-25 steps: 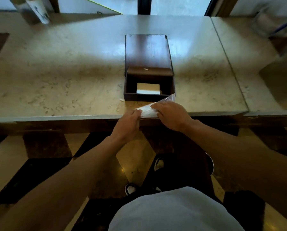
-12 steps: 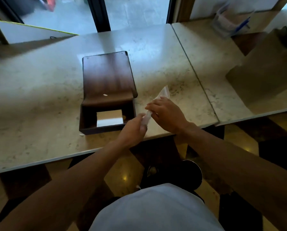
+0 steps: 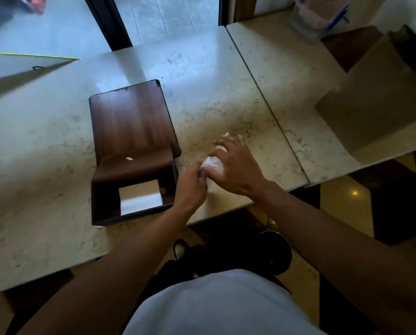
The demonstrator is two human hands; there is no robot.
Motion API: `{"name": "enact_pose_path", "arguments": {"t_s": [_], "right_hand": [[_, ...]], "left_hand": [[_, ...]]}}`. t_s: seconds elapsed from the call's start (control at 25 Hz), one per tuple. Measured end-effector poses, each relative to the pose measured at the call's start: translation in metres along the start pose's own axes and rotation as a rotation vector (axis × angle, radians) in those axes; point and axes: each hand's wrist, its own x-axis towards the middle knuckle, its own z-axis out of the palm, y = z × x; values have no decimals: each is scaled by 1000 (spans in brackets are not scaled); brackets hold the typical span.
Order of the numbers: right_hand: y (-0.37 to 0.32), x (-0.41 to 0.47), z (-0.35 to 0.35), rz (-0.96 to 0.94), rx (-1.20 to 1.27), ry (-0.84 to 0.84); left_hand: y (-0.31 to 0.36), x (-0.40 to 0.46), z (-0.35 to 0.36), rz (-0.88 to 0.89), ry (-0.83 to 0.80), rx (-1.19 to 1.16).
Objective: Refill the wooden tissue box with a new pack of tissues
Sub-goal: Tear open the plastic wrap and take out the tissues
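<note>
Dark wooden tissue box (image 3: 132, 131) open and nearly empty on pale stone counter (image 3: 45, 146); white plastic-wrapped tissue pack (image 3: 213, 164) beside it, left hand (image 3: 191, 187) pinching, right hand (image 3: 236, 168) loosely covering, refill not yet started.

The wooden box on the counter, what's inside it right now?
Through the open end of the wooden box shows one pale flat rectangle on its floor, maybe card or leftover tissue. The slid-back lid covers the rest, so that part cannot be seen.

Marble counter (image 3: 45, 146), window (image 3: 168, 18) behind, chequered floor (image 3: 383, 209).
</note>
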Motion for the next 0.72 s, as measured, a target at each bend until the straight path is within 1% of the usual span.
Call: {"name": "enact_pose_path", "arguments": {"t_s": [0.04,0.12,0.24,0.32,0.36,0.56,0.72], "right_hand": [[1,2,-1,83,66,11],[-1,8,-1,259,208,101],[-12,21,-1,557,549,249],[-18,32,-3,722,775,291],[-18,35,-3,766,842,301],[-25,43,3,761,1006,365],[-27,40,3,781,1146,288]], "left_hand": [[-1,4,0,4,10,5],[-1,10,2,46,47,15],[-1,21,-1,124,89,-49],[-4,30,-6,135,103,-64],[-6,33,-8,138,95,-68],[-23,31,-14,166,-88,-44],[-22,24,-27,214,-231,-71]]}}
